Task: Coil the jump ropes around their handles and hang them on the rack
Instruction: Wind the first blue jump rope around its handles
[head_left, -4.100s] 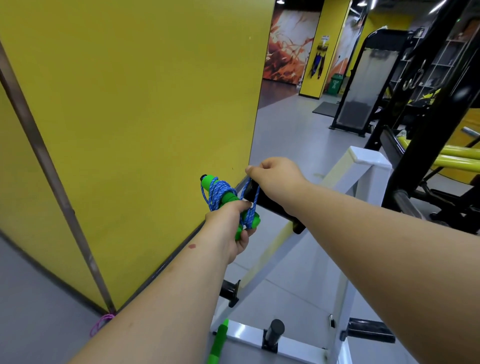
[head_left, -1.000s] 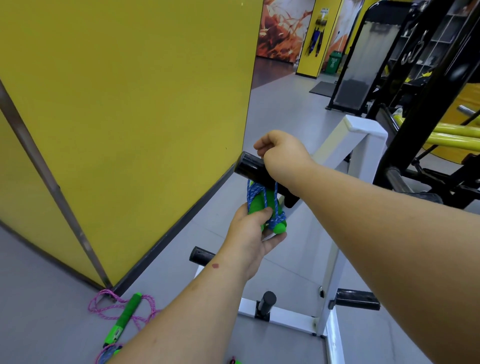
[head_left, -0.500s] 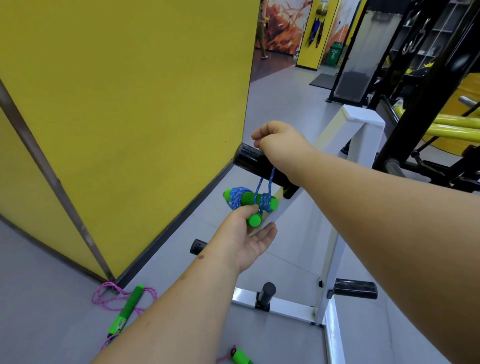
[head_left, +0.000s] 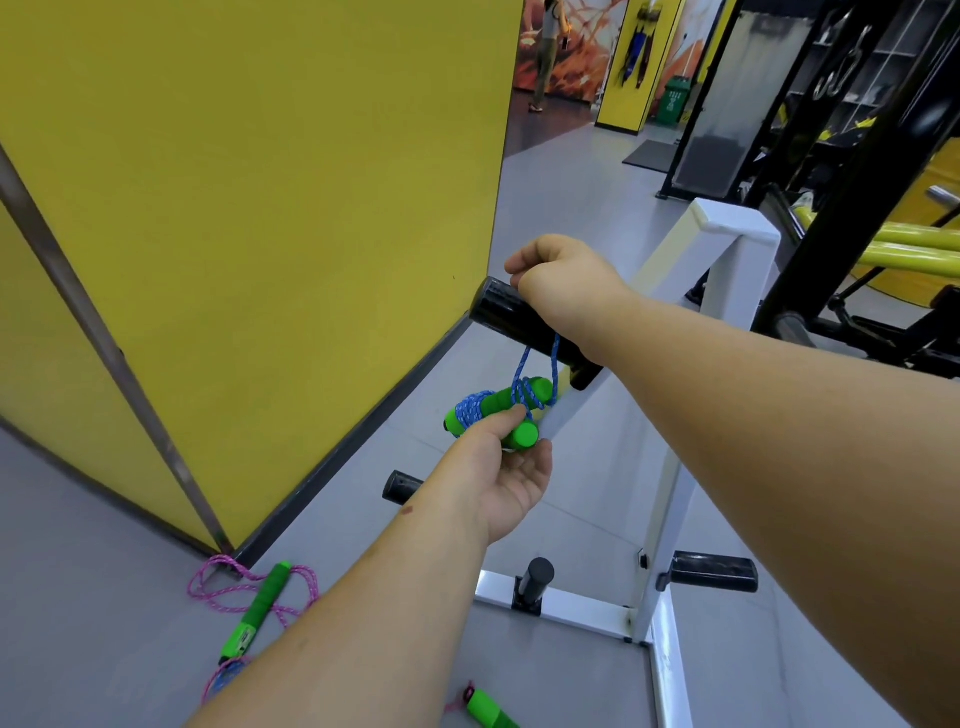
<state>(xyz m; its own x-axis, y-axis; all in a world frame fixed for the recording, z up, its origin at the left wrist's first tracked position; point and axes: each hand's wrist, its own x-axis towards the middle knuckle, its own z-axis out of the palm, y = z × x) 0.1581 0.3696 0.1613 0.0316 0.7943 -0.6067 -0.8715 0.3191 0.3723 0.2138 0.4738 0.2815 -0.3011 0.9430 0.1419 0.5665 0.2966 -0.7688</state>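
A blue jump rope (head_left: 493, 410) is coiled round its two green handles and hangs by a loop from the top black peg (head_left: 506, 314) of the white rack (head_left: 727, 234). My left hand (head_left: 506, 475) is palm up beneath the bundle, thumb and fingertips touching the handles. My right hand (head_left: 561, 275) sits curled over the peg, where the blue loop passes beneath it; I cannot see whether its fingers pinch the loop. A pink jump rope (head_left: 249, 592) with green handles lies loose on the floor by the yellow wall.
The rack has more black pegs: lower left (head_left: 402, 486), base (head_left: 535, 577) and right (head_left: 714, 571). Another green handle (head_left: 488, 709) lies on the floor at the bottom edge. A yellow wall (head_left: 249, 208) stands close on the left; black gym machines (head_left: 857, 182) on the right.
The bundle went from beside the peg to hanging under it. My left hand loosened from a full grip to an open palm under the handles. My right hand stayed on the peg.
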